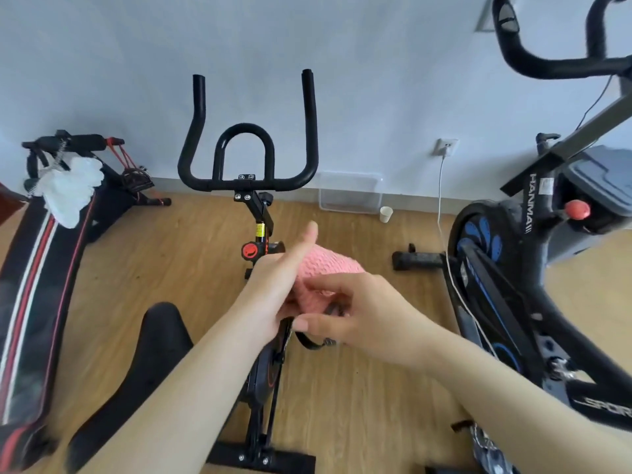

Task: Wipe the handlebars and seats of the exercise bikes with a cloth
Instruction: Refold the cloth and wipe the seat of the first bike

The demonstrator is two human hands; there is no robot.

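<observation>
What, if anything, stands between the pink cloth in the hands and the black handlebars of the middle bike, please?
Nothing visible does. The pink cloth, held by the left hand and right hand, sits above the bike's frame, and only open air and the bike's own stem separate it from the handlebars.

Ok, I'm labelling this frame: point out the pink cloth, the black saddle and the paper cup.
pink cloth (326, 268), head view, top fold.
black saddle (160, 340), head view, middle.
paper cup (385, 214), head view, side wall.
</observation>
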